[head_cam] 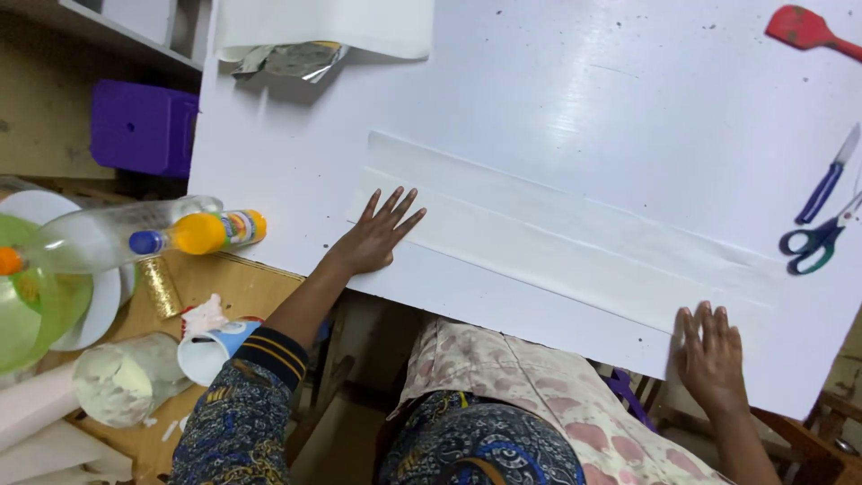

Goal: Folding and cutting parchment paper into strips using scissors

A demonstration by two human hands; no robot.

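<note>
1. My left hand (375, 238) lies flat, fingers spread, palm down on the left end of a long white folded paper strip (575, 238); it grips nothing.
2. My right hand (711, 357) presses flat at the near right, by the strip's right end and the near edge of the white board (539, 81); open, holding nothing.
3. The strip runs across the board's middle, left to right.
4. Far right: scissors (815, 239), a blue-handled knife (828, 176), a red spatula (802, 29).
5. Left of the board, a clear bottle (108, 235) and a yellow glue tube (211, 231) lie on a wooden table (229, 283).
</note>
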